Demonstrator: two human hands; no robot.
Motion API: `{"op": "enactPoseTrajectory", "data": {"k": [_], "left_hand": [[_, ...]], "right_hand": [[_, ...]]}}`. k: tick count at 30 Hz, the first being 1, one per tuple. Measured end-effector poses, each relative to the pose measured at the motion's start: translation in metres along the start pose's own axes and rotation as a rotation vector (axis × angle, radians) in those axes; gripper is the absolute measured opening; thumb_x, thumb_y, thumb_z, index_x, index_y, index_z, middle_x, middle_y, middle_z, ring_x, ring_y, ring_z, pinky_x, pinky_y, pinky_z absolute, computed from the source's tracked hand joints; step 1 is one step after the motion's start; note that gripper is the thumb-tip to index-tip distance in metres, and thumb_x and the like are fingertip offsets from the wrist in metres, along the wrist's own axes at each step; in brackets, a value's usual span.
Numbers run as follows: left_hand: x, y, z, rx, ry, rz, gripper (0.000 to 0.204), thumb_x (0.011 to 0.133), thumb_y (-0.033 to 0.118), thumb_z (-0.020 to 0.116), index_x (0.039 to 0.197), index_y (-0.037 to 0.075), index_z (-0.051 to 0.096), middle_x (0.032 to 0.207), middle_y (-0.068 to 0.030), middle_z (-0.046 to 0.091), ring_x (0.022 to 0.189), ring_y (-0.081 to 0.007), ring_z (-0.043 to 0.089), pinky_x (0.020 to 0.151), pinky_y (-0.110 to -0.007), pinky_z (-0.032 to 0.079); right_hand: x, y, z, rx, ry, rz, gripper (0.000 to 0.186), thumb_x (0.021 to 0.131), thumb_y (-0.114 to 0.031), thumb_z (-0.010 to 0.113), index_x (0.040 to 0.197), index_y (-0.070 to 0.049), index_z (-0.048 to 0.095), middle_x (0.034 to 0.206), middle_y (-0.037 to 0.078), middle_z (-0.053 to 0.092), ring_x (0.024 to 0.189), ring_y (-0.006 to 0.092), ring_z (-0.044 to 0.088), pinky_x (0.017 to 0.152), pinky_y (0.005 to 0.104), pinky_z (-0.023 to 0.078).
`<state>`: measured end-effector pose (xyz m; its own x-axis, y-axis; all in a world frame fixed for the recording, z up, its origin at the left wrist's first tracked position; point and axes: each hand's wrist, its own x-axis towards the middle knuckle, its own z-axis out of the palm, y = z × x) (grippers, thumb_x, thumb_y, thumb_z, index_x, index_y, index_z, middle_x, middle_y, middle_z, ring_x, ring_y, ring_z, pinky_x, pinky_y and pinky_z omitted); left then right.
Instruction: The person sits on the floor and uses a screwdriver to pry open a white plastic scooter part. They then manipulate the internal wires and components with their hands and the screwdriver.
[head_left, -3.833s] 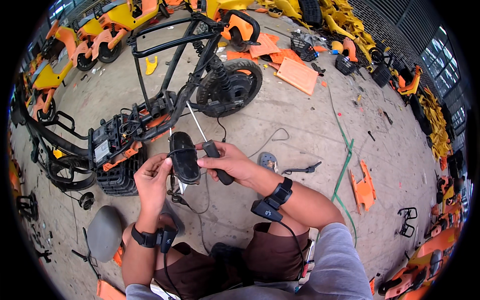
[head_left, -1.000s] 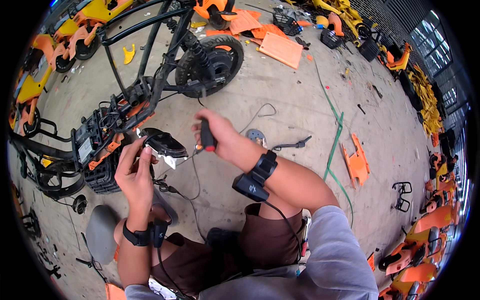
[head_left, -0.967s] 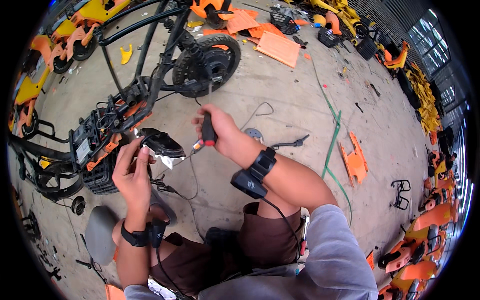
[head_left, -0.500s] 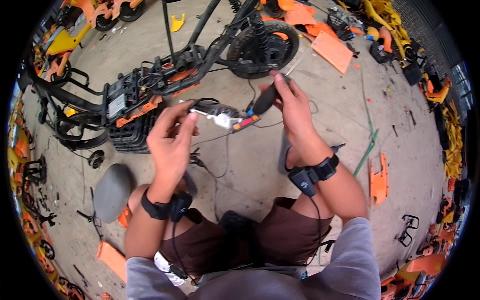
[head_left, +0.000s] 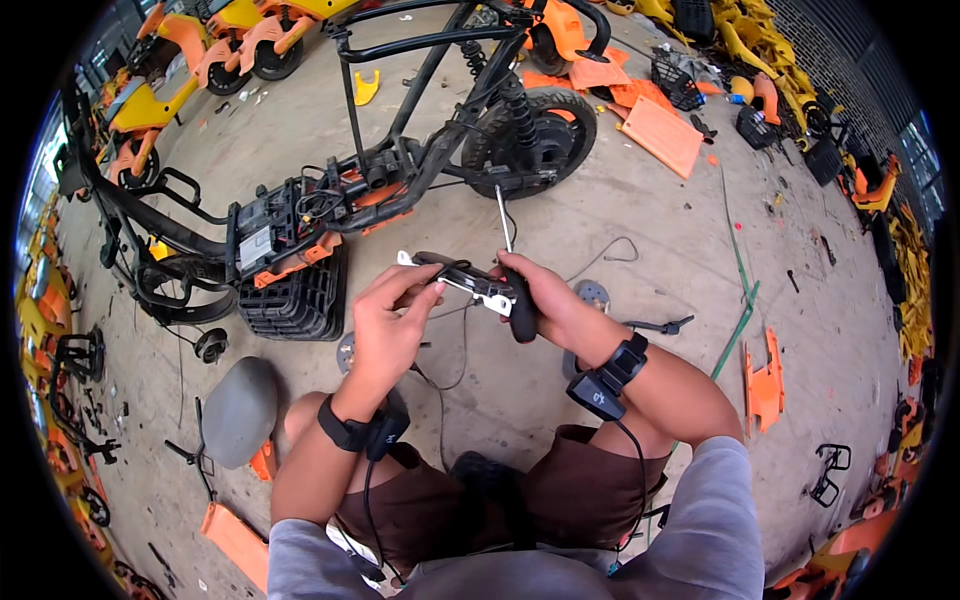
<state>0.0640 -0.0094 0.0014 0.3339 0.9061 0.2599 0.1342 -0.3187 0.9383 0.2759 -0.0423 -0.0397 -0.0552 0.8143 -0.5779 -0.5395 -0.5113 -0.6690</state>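
Note:
A slim light unit (head_left: pixel 480 284) with white end tabs and a thin black cable is held in front of me, above the floor. My left hand (head_left: pixel 388 318) pinches its left end and the cable between thumb and fingers. In my right hand (head_left: pixel 552 300) is a screwdriver (head_left: pixel 523 314), its black handle pointing down toward me and its metal shaft pointing away. The right fingers are close against the light's right end; whether they also grip it, I cannot tell. Beyond my hands stands a stripped scooter frame (head_left: pixel 405 120) with a rear wheel (head_left: pixel 560 150).
A grey seat (head_left: pixel 240 412) lies on the floor at left, near a black crate (head_left: pixel 295 305). Orange panels (head_left: pixel 662 137) are at the far right, and a green strap (head_left: pixel 741 320) trails on the right. Yellow and orange scooters (head_left: pixel 150 100) stand far left.
Both hands have come lower and nearer me. The light has turned, so its red and orange face no longer shows. The screwdriver's handle has swung down along the light's right end.

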Motion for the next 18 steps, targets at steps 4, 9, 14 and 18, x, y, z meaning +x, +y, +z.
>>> {"op": "enactPoseTrajectory", "data": {"k": [4, 9, 14, 18], "left_hand": [[0.000, -0.004, -0.003, 0.018, -0.002, -0.022, 0.019, 0.086, -0.002, 0.069, 0.105, -0.004, 0.069, 0.092, -0.0072, 0.066, 0.080, -0.0117, 0.068, 0.066, -0.021, 0.050], [0.001, -0.007, -0.002, 0.104, -0.050, -0.006, 0.017, 0.085, -0.003, 0.069, 0.102, -0.005, 0.069, 0.092, -0.0066, 0.066, 0.078, -0.0101, 0.066, 0.067, -0.022, 0.050], [0.000, -0.012, -0.004, 0.165, -0.060, -0.041, 0.015, 0.086, 0.000, 0.069, 0.100, -0.006, 0.068, 0.087, -0.0069, 0.067, 0.073, -0.0095, 0.065, 0.064, -0.023, 0.049], [0.002, -0.016, -0.009, 0.298, -0.098, -0.092, 0.014, 0.087, 0.003, 0.068, 0.098, -0.005, 0.068, 0.076, -0.0053, 0.066, 0.065, -0.0086, 0.062, 0.059, -0.023, 0.047]], "right_hand": [[-0.015, -0.009, 0.012, -0.053, -0.124, 0.016, 0.032, 0.094, -0.039, 0.060, 0.100, -0.007, 0.062, 0.078, 0.003, 0.063, 0.059, 0.0126, 0.059, 0.052, 0.0258, 0.049], [-0.019, -0.011, 0.007, -0.131, -0.208, -0.139, 0.031, 0.093, -0.032, 0.064, 0.109, -0.005, 0.063, 0.083, 0.002, 0.064, 0.059, 0.0091, 0.057, 0.052, 0.0225, 0.046], [-0.023, -0.013, 0.011, -0.244, -0.101, -0.238, 0.040, 0.082, -0.024, 0.077, 0.113, -0.005, 0.060, 0.086, 0.003, 0.063, 0.059, 0.0091, 0.056, 0.052, 0.0220, 0.045], [-0.024, -0.012, 0.013, -0.395, -0.021, -0.372, 0.048, 0.078, -0.024, 0.081, 0.116, -0.004, 0.059, 0.087, 0.004, 0.063, 0.063, 0.0077, 0.057, 0.054, 0.0213, 0.045]]}}
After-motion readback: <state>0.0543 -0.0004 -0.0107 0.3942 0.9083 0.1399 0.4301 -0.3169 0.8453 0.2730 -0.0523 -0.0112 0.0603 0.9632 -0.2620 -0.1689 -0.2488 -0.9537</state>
